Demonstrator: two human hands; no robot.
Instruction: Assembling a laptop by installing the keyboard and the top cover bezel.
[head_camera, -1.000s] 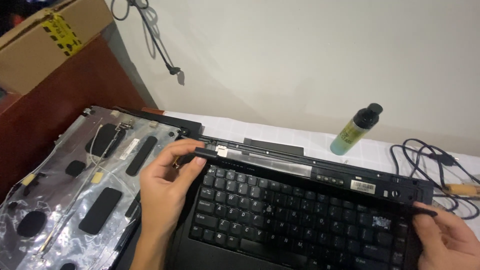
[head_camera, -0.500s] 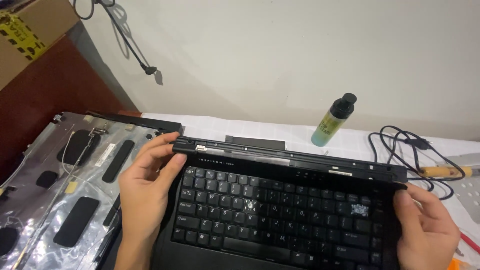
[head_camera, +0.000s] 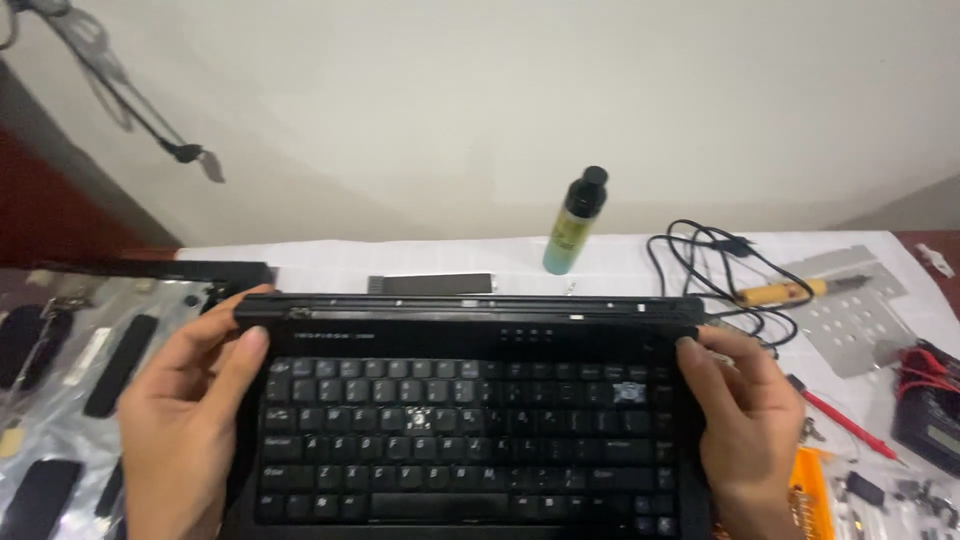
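A black laptop base (head_camera: 470, 335) with its keyboard (head_camera: 455, 430) facing up lies in front of me on a white cloth. My left hand (head_camera: 190, 420) grips the base's left edge, thumb pressed on the upper left corner next to the keys. My right hand (head_camera: 740, 425) holds the right edge, thumb resting on the upper right corner. A long black strip (head_camera: 470, 308) runs along the top of the base between the two thumbs.
A detached display back panel with foil and black pads (head_camera: 70, 400) lies at the left. Behind the laptop stands a small green bottle with a black cap (head_camera: 573, 225). At the right are black cables (head_camera: 715, 265), a yellow-handled soldering iron (head_camera: 790, 291), a metal plate (head_camera: 850, 310), a red pen (head_camera: 845, 425) and small parts.
The view has swung right and the laptop now sits squarely in front of me. Both hands have settled on the upper corners, and the black strip lies flat along the top edge.
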